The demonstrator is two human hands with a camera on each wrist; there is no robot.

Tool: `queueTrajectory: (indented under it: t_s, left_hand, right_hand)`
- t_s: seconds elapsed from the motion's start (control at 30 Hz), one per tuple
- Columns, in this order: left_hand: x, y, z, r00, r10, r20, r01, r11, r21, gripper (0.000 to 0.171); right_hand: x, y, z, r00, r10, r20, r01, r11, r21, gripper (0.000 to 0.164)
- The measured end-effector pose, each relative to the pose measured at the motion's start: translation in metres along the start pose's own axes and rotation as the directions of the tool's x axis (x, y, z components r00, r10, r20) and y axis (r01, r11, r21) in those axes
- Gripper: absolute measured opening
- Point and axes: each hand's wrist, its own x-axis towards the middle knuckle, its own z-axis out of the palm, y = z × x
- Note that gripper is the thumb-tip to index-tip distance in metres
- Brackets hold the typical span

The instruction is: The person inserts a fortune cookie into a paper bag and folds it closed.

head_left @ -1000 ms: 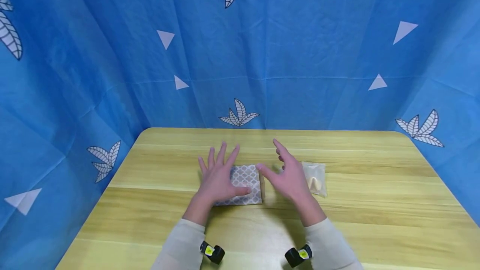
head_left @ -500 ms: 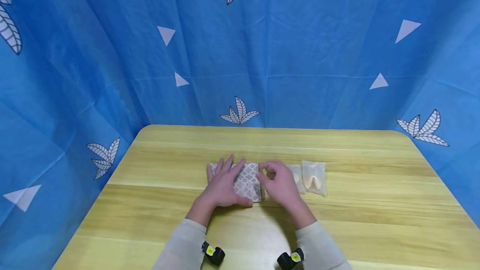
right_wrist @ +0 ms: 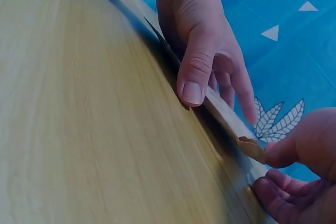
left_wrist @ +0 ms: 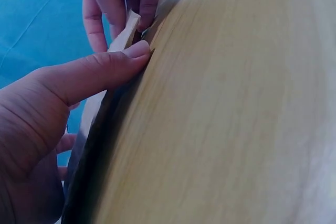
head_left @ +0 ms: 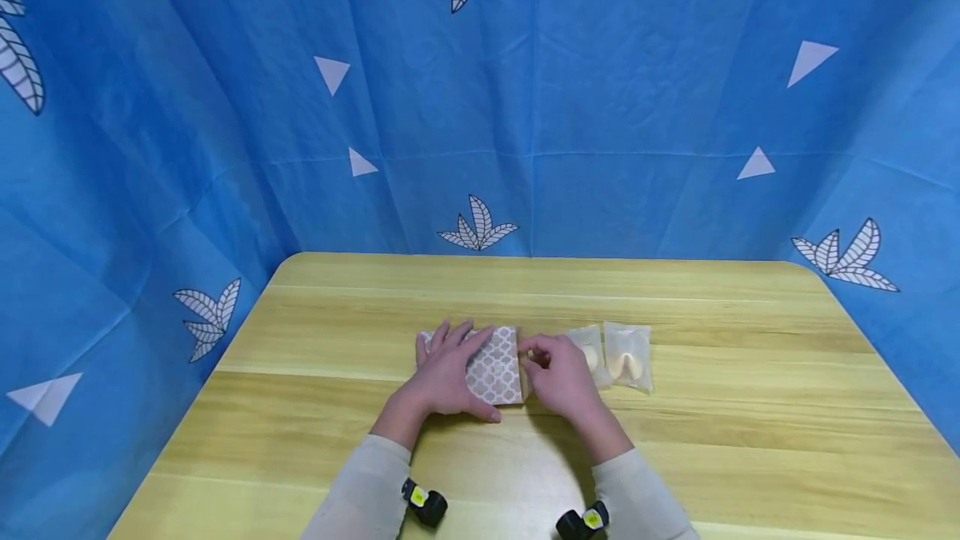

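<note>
A flat paper box [head_left: 497, 369] with a grey-and-white lattice pattern lies on the table. My left hand [head_left: 446, 382] grips it from the left, thumb at the near edge and fingers spread over the top toward the far edge. At the box's right end, my right hand [head_left: 562, 377] has thumb and index finger bent together at a brown end flap [right_wrist: 252, 148]. The right wrist view shows the right thumb [right_wrist: 283, 148] against that flap. In the left wrist view, the left thumb [left_wrist: 105, 72] presses along the box's side. The box's inside is hidden.
Right of my right hand lie two small clear packets: one packet [head_left: 591, 352] partly behind the hand, another packet [head_left: 628, 357] beside it, with cream curved pieces inside. The wooden table [head_left: 720, 423] ends at a blue curtain [head_left: 637, 107] with leaf prints.
My left hand has come down from a spread pose and settled on the box. My right hand has lowered and closed its thumb and index finger at the box's right end, uncovering the packets.
</note>
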Motion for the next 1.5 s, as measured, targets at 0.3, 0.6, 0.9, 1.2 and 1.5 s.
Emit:
queueTrajectory:
  t_s: [0.3, 0.6, 0.9, 1.2, 1.5]
  left_hand:
    - [0.0, -0.002, 0.001, 0.998, 0.019, -0.068, -0.021, 0.999, -0.039, 0.122]
    - [0.001, 0.0, -0.002, 0.995, 0.025, -0.098, -0.031, 0.998, -0.063, 0.116]
    - [0.0, 0.0, -0.001, 0.992, 0.02, -0.126, -0.033, 0.994, -0.1, 0.112]
    - [0.0, 0.001, 0.001, 0.99, 0.007, -0.139, -0.023, 0.993, -0.114, 0.11]
    - [0.0, 0.0, 0.001, 0.989, 0.008, -0.147, -0.025, 0.993, -0.117, 0.107]
  right_hand:
    - [0.0, -0.002, -0.002, 0.999, 0.018, 0.028, -0.018, 1.0, -0.006, 0.021]
    - [0.003, -0.001, -0.001, 0.998, 0.008, 0.06, -0.009, 1.0, 0.011, 0.016]
    - [0.002, 0.001, -0.002, 0.998, 0.019, 0.063, -0.019, 1.0, 0.002, 0.019]
    - [0.004, 0.003, -0.003, 0.998, 0.009, 0.059, -0.008, 1.0, -0.008, 0.016]
    - [-0.002, -0.007, -0.035, 0.999, -0.047, 0.018, 0.046, 0.999, 0.01, 0.028]
